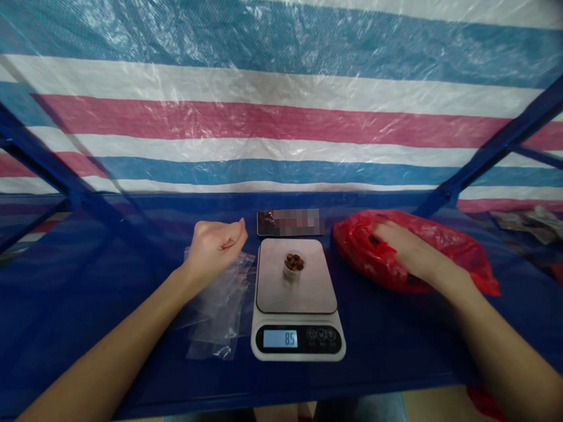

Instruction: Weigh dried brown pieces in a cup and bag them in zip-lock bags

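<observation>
My left hand [219,243] is curled into a fist above a pile of clear zip bags [219,321], with nothing showing between its fingers. My right hand [398,244] reaches into the mouth of a red plastic bag [453,254], which hides its fingers. Between my hands stands a white kitchen scale [298,352] with a steel plate [275,291]. A small clear cup [293,273] rests on that plate, filled with brown pieces [294,261]. The lit display [280,339] reads 8.5.
Behind the scale lies a small dark flat object [265,224], partly blurred out. The blue table [142,339] has blue metal braces [474,161] at both sides. Striped plastic sheeting [278,119] hangs at the back. Clear packets [540,226] lie at the far right.
</observation>
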A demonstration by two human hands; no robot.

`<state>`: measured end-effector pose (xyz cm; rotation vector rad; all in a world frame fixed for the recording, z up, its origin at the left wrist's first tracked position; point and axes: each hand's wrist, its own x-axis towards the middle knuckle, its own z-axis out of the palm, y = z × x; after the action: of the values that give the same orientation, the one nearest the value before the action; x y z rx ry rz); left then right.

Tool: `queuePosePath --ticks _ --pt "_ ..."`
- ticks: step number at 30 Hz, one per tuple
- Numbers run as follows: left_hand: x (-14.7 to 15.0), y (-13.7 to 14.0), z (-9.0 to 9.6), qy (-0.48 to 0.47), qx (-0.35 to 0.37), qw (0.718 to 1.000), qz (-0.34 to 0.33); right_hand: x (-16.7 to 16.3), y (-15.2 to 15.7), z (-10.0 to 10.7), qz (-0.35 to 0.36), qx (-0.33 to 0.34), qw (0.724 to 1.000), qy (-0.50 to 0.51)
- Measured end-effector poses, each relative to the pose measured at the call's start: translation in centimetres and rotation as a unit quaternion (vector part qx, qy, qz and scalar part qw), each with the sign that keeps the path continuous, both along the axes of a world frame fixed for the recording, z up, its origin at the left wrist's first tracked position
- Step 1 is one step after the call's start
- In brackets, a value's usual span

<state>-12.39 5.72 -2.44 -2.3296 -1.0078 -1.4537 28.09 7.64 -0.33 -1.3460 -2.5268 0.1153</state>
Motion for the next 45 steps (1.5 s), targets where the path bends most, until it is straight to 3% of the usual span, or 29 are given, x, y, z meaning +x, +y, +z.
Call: queuePosePath --ticks 6,12,21,26,34,39,45 --pt "0.7 -0.4 -0.3 0.035 -0.005 0.999 -0.011 1.1 -1.0 -0.2 0.001 -0.045 0.995 0.088" --pt "0.6 -0.5 -0.1 0.033 -0.006 0.999 -0.013 1.4 -1.1 -0.4 0.007 -0.047 0.993 0.106" --pt "0.5 -0.6 0.0 0.036 -0.003 0.999 -0.015 0.9 -1.8 0.6 -0.052 -0.061 0.99 0.117" --pt "0.5 -0.6 -0.2 0.034 -0.011 0.999 -0.015 0.2 -1.2 0.9 0.003 -0.085 0.985 0.153" --pt "0.6 -0.5 -0.2 0.006 -0.017 1.0 -0.016 -0.5 -0.2 0.6 0.043 -0.052 0.98 0.188" --pt "0.5 -0.4 -0.5 -0.017 -0.026 0.999 -0.014 -1.1 -0.2 1.4 0.062 0.018 0.978 0.199" --pt "0.4 -0.2 -0.8 -0.015 -0.029 0.999 -0.02 -0.5 -1.4 2.5 0.02 0.022 0.969 0.244"
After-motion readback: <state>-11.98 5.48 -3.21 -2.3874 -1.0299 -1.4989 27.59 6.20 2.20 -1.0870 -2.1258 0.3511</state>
